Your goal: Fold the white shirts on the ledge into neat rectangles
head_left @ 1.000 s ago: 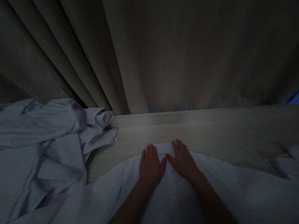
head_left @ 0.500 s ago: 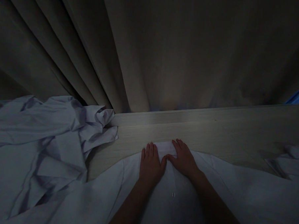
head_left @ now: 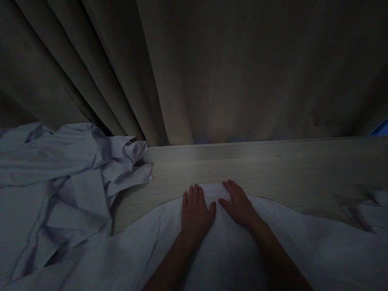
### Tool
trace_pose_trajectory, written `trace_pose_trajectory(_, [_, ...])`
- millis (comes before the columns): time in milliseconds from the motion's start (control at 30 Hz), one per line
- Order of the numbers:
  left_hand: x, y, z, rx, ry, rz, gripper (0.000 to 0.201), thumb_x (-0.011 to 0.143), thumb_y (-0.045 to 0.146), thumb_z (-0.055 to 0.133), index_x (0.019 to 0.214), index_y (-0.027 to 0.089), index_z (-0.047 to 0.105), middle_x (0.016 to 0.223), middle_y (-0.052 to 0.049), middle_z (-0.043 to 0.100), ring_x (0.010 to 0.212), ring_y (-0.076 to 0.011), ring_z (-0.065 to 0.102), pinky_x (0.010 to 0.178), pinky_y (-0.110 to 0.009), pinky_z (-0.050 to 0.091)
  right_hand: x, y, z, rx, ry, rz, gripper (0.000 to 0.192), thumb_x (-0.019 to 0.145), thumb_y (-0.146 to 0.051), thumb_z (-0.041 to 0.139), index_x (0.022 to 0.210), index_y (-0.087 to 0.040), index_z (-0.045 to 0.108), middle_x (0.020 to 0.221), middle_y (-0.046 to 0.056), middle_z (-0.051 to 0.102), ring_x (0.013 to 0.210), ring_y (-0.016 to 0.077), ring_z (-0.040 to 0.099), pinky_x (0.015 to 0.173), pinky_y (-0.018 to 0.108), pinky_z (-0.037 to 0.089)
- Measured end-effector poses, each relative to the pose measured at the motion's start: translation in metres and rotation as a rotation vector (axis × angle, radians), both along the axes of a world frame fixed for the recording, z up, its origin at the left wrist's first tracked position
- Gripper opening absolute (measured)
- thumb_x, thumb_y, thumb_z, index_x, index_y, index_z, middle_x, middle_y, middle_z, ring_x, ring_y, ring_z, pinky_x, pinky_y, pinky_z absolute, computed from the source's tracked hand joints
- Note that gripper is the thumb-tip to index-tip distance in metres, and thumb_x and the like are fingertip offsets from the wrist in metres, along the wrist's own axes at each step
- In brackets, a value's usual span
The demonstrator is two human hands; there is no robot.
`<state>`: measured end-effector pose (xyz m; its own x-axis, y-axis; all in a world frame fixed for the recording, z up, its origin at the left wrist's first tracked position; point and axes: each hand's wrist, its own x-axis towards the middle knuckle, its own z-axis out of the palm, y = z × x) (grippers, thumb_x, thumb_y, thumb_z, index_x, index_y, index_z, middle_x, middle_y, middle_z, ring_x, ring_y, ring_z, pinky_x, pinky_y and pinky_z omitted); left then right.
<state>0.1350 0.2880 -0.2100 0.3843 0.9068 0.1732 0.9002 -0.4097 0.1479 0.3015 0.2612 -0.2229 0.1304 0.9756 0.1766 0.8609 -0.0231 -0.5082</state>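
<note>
A white shirt (head_left: 299, 248) lies spread flat over the near part of a pale wooden table (head_left: 276, 175) in dim light. My left hand (head_left: 196, 210) rests palm down on its top edge, fingers together and pointing away from me. My right hand (head_left: 239, 203) lies flat beside it, also pressing the cloth near the collar, thumbs almost touching. A small button (head_left: 223, 250) shows on the shirt between my forearms. Neither hand grips anything.
A crumpled pile of white garments (head_left: 57, 191) covers the table's left side. More white cloth (head_left: 376, 205) sits at the right edge. Heavy beige curtains (head_left: 216, 69) hang right behind the table's far edge.
My hands stay almost where they were on the shirt's top edge. The right hand's thumb has drawn slightly away from the left. The view has tipped a little.
</note>
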Motion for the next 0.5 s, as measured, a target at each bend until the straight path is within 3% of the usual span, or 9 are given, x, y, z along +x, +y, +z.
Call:
trace_pose_trajectory(267, [0.0, 0.002, -0.004, 0.026, 0.0, 0.004, 0.071, 0.088, 0.053, 0.023, 0.137, 0.002, 0.032, 0.147, -0.02, 0.032, 0.138, -0.0305, 0.024, 0.114, -0.048, 0.019, -0.011, 0.001, -0.004, 0.032, -0.162, -0.102, 0.065, 0.084, -0.045, 0.046, 0.136, -0.007, 0.037, 0.144, 0.019, 0.034, 0.134, 0.0292, 0.029, 0.11, 0.045, 0.027])
trace_pose_trajectory(500, [0.005, 0.001, -0.008, 0.041, -0.01, 0.077, 0.072, 0.087, 0.052, 0.025, 0.138, 0.0, 0.03, 0.147, -0.021, 0.03, 0.138, -0.0323, 0.023, 0.114, -0.051, 0.018, -0.011, 0.001, -0.007, 0.035, -0.232, -0.049, 0.069, 0.087, -0.046, 0.038, 0.14, -0.003, 0.027, 0.146, 0.023, 0.029, 0.136, 0.0307, 0.024, 0.111, 0.048, 0.023])
